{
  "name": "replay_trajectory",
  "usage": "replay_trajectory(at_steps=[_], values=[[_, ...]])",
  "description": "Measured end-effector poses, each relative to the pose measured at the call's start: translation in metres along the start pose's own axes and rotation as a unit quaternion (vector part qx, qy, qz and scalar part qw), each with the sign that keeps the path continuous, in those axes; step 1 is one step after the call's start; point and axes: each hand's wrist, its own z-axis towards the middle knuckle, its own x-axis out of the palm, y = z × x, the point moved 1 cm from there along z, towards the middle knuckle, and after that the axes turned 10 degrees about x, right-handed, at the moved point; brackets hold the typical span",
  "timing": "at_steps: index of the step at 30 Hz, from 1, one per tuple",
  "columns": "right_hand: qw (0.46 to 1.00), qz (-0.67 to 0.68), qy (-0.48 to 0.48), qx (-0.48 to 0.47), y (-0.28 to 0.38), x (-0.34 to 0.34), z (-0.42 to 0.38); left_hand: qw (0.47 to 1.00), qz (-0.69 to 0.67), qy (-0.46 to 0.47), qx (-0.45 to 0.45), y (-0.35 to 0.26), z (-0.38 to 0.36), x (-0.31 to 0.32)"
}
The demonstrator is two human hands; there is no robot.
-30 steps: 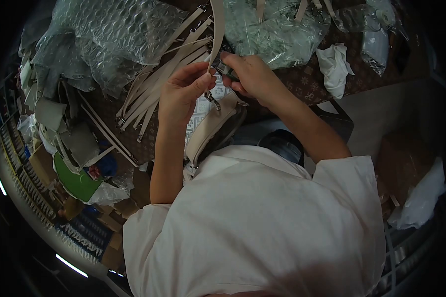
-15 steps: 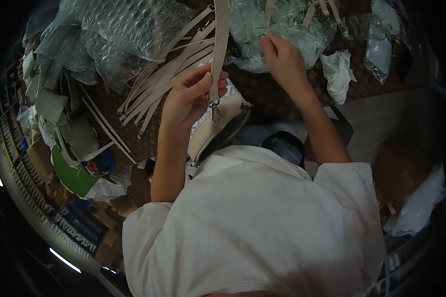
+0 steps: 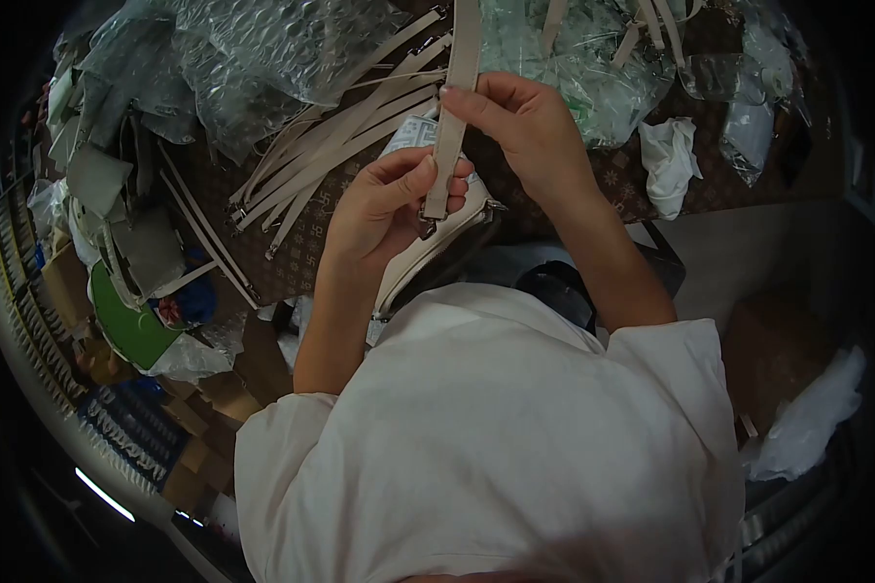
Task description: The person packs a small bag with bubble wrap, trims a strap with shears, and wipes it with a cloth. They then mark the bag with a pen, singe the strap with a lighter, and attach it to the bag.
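A wide beige strap (image 3: 464,53) hangs down past the top edge of the view, a metal clasp (image 3: 428,226) at its lower end. My left hand (image 3: 384,206) pinches the strap just above the clasp. Higher up, my right hand (image 3: 520,121) has thumb and fingers closed on the same strap. Below both hands lies a beige bag (image 3: 413,269) with a zip and a patterned panel, partly hidden by my left hand and my shirt. To the left, several thin beige straps (image 3: 360,126) with metal clips lie in a pile.
Bubble wrap (image 3: 253,63) covers the upper left of the dark patterned table (image 3: 297,255). Clear plastic packaging (image 3: 603,83) and a crumpled white cloth (image 3: 669,167) lie on the right. More bags (image 3: 146,257) and a green piece (image 3: 131,325) are at the far left.
My right hand has moved left from the plastic packaging and taken hold of the strap. My left hand and the strap have shifted slightly right in view.
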Motion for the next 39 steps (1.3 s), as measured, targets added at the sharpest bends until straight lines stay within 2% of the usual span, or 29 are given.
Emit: replay_trajectory(at_steps=[2, 5, 7, 8, 9, 10, 11, 14, 15, 16, 17, 19, 20, 22, 24, 26, 28, 31, 35, 37, 39], values=[[1.000, 0.006, -0.018, 0.002, 0.000, 0.002, 0.002, 1.000, -0.008, 0.002, 0.007, -0.002, -0.005, 0.003], [0.997, 0.060, 0.021, 0.042, 0.002, 0.006, 0.001, 1.000, -0.020, 0.006, 0.009, -0.006, -0.010, 0.002], [0.979, 0.164, 0.112, 0.045, 0.008, 0.011, 0.000, 0.999, -0.042, 0.024, 0.011, -0.007, -0.014, 0.003], [0.979, 0.162, 0.116, 0.046, 0.008, 0.013, 0.000, 0.997, -0.062, 0.044, 0.010, -0.007, -0.017, 0.003], [0.969, 0.169, 0.179, 0.034, 0.009, 0.016, -0.002, 0.997, -0.064, 0.042, 0.014, -0.006, -0.019, 0.005], [0.954, 0.177, 0.241, 0.021, 0.011, 0.019, -0.002, 0.988, -0.142, 0.066, -0.016, -0.004, -0.022, 0.008], [0.954, 0.174, 0.245, 0.022, 0.011, 0.021, -0.003, 0.971, -0.218, 0.089, -0.046, -0.004, -0.025, 0.010], [0.967, 0.111, 0.220, 0.065, 0.009, 0.028, -0.001, 0.957, -0.254, 0.116, -0.078, -0.003, -0.034, 0.009], [0.981, 0.046, 0.172, 0.077, 0.006, 0.030, 0.000, 0.957, -0.255, 0.114, -0.073, -0.006, -0.039, 0.012], [0.988, -0.019, 0.123, 0.089, 0.004, 0.032, 0.002, 0.995, -0.096, 0.032, -0.025, -0.011, -0.044, 0.016], [0.988, -0.021, 0.127, 0.091, 0.003, 0.035, 0.001, 0.996, 0.066, -0.052, 0.024, -0.015, -0.049, 0.019], [0.992, -0.067, 0.076, 0.080, 0.004, 0.040, -0.003, 0.992, 0.101, -0.067, 0.034, -0.016, -0.058, 0.020], [0.991, -0.069, 0.080, 0.083, 0.005, 0.041, -0.004, 0.987, 0.138, -0.078, 0.040, -0.017, -0.062, 0.020], [0.989, -0.004, 0.109, 0.099, 0.009, 0.039, -0.008, 0.987, 0.130, -0.071, 0.056, -0.018, -0.067, 0.018], [0.989, -0.001, 0.115, 0.097, 0.010, 0.041, -0.012, 0.988, 0.123, -0.064, 0.074, -0.020, -0.071, 0.019], [0.988, 0.002, 0.120, 0.093, 0.010, 0.044, -0.018, 0.977, 0.181, -0.067, 0.093, -0.020, -0.072, 0.023], [0.983, 0.019, 0.170, 0.072, 0.010, 0.047, -0.025, 0.975, 0.182, -0.075, 0.101, -0.017, -0.072, 0.022], [0.977, -0.043, 0.193, 0.085, 0.011, 0.046, -0.028, 0.976, 0.181, -0.068, 0.098, -0.017, -0.072, 0.020], [0.987, -0.018, 0.154, 0.051, 0.013, 0.048, -0.023, 0.989, 0.125, -0.016, 0.076, -0.019, -0.073, 0.016], [0.988, -0.097, 0.110, 0.053, 0.010, 0.047, -0.021, 0.989, 0.118, -0.022, 0.082, -0.020, -0.074, 0.018], [0.989, -0.082, 0.112, 0.047, 0.013, 0.049, -0.022, 0.990, 0.109, -0.028, 0.087, -0.021, -0.075, 0.020]])
